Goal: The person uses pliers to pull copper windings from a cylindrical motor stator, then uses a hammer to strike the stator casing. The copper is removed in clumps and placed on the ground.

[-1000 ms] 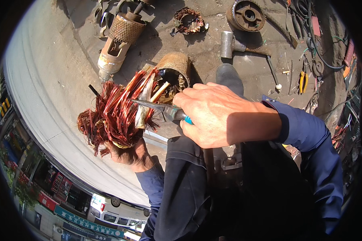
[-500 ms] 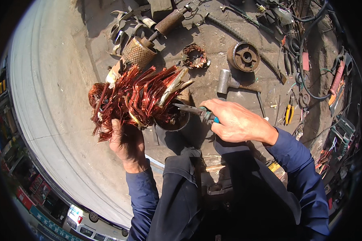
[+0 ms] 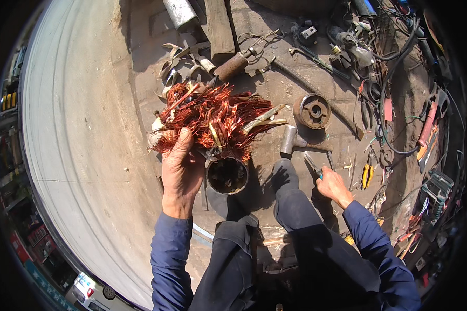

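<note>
My left hand (image 3: 182,168) grips a bushy clump of copper winding wire (image 3: 228,111), its thumb pressed on the near left edge. Pale strips stick out of the clump on its right side. Just below the wire is a dark, hollow metal cylinder (image 3: 211,179), its open end facing up and partly overlapped by strands. Away to the right, my right hand (image 3: 333,186) is closed around pliers (image 3: 311,165) whose jaws point up and left. Those jaws lie close to the handle of a hammer (image 3: 289,140) on the ground.
Beyond the wire lie a wooden block (image 3: 219,26), a rusty rotor (image 3: 232,68) and curved metal pieces (image 3: 174,65). A round rusty end cover (image 3: 312,111) and a long rod (image 3: 316,92) sit farther right. Yellow-handled pliers (image 3: 367,175) and tangled cables (image 3: 394,103) line the right side.
My right hand with the pliers has moved away from the wire, down and right beside the hammer. The copper clump has shifted right and turned in my left hand.
</note>
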Demonstrator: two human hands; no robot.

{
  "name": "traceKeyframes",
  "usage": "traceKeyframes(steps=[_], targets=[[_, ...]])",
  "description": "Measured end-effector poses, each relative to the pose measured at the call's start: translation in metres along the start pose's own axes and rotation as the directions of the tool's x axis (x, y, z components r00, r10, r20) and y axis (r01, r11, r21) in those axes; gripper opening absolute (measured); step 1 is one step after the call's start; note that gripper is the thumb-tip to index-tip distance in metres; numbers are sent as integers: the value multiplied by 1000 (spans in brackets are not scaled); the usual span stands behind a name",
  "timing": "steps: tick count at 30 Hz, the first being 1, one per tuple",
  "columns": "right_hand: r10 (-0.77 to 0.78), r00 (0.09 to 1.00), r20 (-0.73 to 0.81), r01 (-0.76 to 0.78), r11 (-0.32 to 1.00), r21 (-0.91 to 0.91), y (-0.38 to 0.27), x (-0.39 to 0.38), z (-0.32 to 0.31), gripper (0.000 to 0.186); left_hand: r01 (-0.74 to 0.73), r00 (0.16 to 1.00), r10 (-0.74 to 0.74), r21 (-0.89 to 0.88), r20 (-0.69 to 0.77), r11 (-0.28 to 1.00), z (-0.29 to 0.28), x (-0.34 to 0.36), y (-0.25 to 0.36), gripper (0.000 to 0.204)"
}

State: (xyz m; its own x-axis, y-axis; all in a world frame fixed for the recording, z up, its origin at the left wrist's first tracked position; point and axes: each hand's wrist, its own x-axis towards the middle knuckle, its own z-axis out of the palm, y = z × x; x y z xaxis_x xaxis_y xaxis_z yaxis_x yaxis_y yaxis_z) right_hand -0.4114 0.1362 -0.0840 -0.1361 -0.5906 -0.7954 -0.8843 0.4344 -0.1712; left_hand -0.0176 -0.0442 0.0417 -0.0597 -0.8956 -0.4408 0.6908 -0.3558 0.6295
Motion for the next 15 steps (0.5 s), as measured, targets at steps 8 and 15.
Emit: traceKeyframes(steps=[8, 15], targets=[[36, 999, -27, -34, 997, 65, 14, 9, 15, 38, 65, 997, -74, 886, -35, 458, -37, 37, -10, 68], [6, 999, -31, -4, 998, 64, 13, 6, 13, 37, 20, 998, 32, 744, -55, 668, -73, 14, -9, 42]])
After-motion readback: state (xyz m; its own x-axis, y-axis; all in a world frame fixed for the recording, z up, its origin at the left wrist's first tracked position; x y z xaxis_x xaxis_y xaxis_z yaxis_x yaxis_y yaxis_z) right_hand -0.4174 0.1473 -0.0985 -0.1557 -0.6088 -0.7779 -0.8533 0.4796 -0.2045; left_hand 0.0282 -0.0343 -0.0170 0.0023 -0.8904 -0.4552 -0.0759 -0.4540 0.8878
